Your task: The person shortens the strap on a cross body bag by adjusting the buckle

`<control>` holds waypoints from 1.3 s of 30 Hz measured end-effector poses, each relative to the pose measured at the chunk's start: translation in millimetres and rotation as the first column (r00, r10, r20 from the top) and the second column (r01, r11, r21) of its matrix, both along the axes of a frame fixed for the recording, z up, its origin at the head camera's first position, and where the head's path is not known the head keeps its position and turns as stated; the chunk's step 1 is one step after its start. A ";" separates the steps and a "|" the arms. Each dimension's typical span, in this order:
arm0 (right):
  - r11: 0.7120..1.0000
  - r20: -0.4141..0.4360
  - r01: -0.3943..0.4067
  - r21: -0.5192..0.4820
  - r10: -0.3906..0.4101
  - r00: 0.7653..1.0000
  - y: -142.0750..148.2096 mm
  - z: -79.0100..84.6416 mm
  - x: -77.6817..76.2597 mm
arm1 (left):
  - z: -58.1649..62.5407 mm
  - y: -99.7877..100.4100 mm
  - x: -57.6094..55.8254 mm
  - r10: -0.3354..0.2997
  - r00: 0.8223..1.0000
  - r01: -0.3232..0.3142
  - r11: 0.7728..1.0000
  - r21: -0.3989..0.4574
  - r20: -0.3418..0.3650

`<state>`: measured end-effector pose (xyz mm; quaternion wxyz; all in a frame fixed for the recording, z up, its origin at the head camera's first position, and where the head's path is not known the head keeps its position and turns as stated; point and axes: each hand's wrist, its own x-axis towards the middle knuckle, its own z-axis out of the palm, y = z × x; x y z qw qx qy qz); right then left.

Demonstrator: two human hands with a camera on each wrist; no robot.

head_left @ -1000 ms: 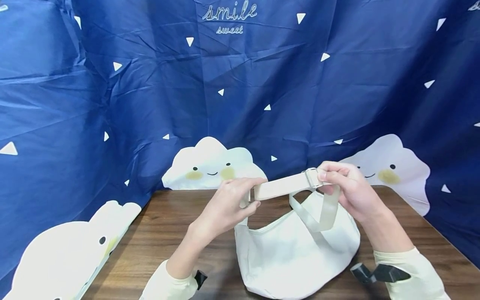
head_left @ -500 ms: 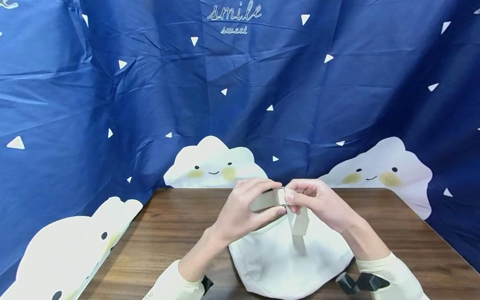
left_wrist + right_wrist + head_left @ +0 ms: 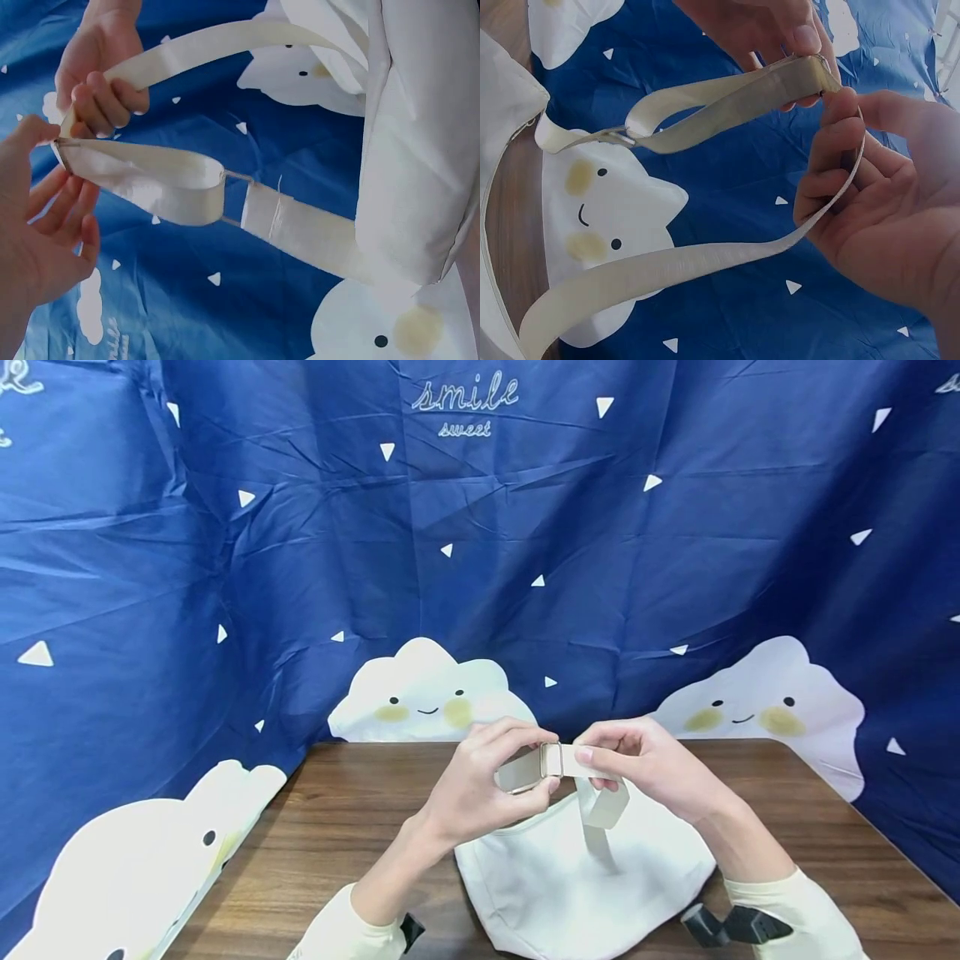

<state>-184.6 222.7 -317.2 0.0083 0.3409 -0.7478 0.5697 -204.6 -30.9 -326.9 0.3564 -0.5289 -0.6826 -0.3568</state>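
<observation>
Creased blue cloth (image 3: 480, 618) behind, white triangles (image 3: 36, 654), smiling clouds (image 3: 425, 681), "smile sweet" lettering (image 3: 465, 395); brown wood-grain table (image 3: 352, 802) in front

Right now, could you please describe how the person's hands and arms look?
The left hand and right hand are ungloved. The left sleeve and right sleeve are pale cream, with a black left camera and black right camera near their cuffs.

The left sleeve (image 3: 348, 931) is pale cream and smooth, with faint grey marks near the picture's lower edge; the right sleeve (image 3: 813, 918) matches it in colour; both end partway along the forearms; a small black block (image 3: 412, 932) sits at the left cuff; a larger, angular black mount (image 3: 753, 927) with a rounded black end piece (image 3: 705, 927) sits at the right; the left hand (image 3: 480, 783) and right hand (image 3: 651, 768) are bare.
</observation>
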 end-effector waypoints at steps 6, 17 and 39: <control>1.000 0.008 0.024 0.020 -0.024 1.000 -1.6 -1.6 -0.2 | -1.6 0.3 0.1 0.018 1.000 -0.018 1.000 -0.010 -0.017; 1.000 0.010 -0.026 0.016 0.026 1.000 -8.1 -2.6 -1.4 | -0.9 1.3 -0.9 -0.022 0.999 0.021 1.000 -0.012 -0.046; 1.000 0.036 0.021 0.020 -0.022 0.999 1.3 -1.2 -2.6 | 3.2 -1.5 0.9 -0.103 0.993 0.103 0.995 0.001 0.057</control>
